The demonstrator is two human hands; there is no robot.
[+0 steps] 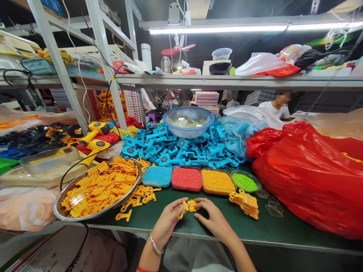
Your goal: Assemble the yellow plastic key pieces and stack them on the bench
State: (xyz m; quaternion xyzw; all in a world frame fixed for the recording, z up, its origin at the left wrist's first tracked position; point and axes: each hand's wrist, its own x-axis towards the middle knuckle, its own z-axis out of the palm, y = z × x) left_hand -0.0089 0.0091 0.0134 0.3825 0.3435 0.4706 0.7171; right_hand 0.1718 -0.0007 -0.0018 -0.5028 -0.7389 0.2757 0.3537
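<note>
Near the front edge of the green tabletop, my left hand pinches a small yellow plastic part between thumb and fingers. Close beside it, the fingertips of my right hand close on another yellow plastic piece; its far end is partly covered by the fingers. To the left, a round metal tray is heaped with similar yellow pieces, and some loose T-shaped ones lie beside it. A stack of yellow pieces stands right of my right hand.
Behind my hands sit tubs of blue beads, red beads, yellow beads and green beads. Blue plastic parts pile up under a blue basin. A large red bag fills the right side; a metal shelf runs overhead.
</note>
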